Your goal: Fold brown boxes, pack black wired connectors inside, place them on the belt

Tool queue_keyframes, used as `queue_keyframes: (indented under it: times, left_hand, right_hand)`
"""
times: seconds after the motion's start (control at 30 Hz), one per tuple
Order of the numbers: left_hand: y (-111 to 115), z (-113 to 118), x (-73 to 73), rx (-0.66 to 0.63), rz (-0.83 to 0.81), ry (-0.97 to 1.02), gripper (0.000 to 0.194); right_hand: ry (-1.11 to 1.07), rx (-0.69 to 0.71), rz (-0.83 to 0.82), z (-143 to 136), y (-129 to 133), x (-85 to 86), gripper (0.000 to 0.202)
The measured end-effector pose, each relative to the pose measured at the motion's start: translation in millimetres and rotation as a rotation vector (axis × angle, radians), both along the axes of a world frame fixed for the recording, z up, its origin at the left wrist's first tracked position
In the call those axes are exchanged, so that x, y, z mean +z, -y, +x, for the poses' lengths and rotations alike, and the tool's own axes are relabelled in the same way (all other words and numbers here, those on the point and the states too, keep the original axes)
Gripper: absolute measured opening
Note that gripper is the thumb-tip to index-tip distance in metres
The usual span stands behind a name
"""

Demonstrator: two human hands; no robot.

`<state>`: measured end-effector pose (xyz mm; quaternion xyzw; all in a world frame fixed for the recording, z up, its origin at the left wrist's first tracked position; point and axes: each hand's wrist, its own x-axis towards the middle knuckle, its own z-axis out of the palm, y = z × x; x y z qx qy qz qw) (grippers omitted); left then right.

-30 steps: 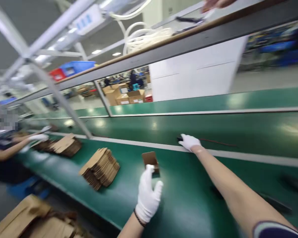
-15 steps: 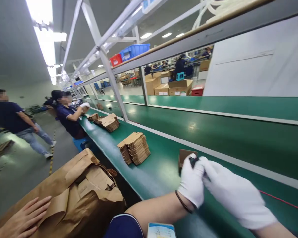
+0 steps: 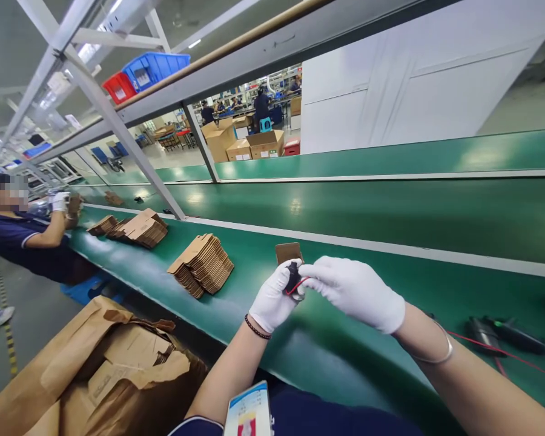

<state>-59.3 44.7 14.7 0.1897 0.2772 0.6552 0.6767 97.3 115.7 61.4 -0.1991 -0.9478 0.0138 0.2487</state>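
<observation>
A black device [image 3: 292,276] was held in the left hand [image 3: 271,298].
A red wire [image 3: 296,286] was pinched by the right hand [image 3: 358,292], above the green bench [image 3: 252,261].

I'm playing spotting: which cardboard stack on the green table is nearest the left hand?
The rightmost stack, set apart; the other stacks bunch together farther from the left hand.

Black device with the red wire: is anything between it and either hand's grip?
Only the white gloves, nothing else visible. The left hand holds the black device, and the right hand is at the red wire. The brown cardboard stands beyond the hands, not between.
</observation>
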Motion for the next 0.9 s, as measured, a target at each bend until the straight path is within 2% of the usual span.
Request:
queue_keyframes:
  times: [0.13, 0.2, 0.27, 0.37, 0.43, 0.5, 0.6, 0.67, 0.8, 0.9]
  left_hand:
    - [2, 2, -4.1, -0.104, -0.035, 0.001, 0.044]
    - [3, 2, -5.4, -0.097, -0.034, -0.053, 0.051]
    - [5, 3, -6.4, 0.000, 0.028, -0.224, 0.062]
    - [6, 1, -7.9, 0.212, 0.163, -0.654, 0.084]
    - [6, -1, -9.4, 0.278, 0.219, -0.866, 0.086]
    - [5, -3, -11.5, 0.282, 0.243, -0.934, 0.078]
    - [4, -4, -14.4, 0.230, 0.243, -0.880, 0.060]
    - [3, -2, -14.5, 0.159, 0.229, -0.805, 0.055]
    - [8, 6, -8.8, -0.036, 0.197, -0.692, 0.075]
    - [11, 11, -3.9, -0.143, 0.137, -0.732, 0.085]
  right_hand:
    - [-0.187, -0.016, -0.198, 5, -5, 11.0, 0.026]
    - [-0.223, 0.042, -0.227, 8, -5, 13.4, 0.026]
    - [-0.198, 0.146, -0.215, 13, -3, 12.2, 0.026]
    - [-0.159, 0.205, -0.167, 19, -3, 6.4, 0.027]
    - [-0.159, 0.173, -0.135, 22, -4, 3.2, 0.028]
    - [-0.163, 0.143, -0.111, 24, -6, 2.2, 0.030]
    - [-0.182, 0.088, -0.098, 25, -9, 4.4, 0.030]
    - [-0.194, 0.034, -0.098, 23, -10, 6.1, 0.029]
    - [-0.172, -0.091, -0.108, 12, -11, 5.1, 0.026]
    - [-0.120, -0.172, -0.126, 4, -13, -0.9, 0.025]
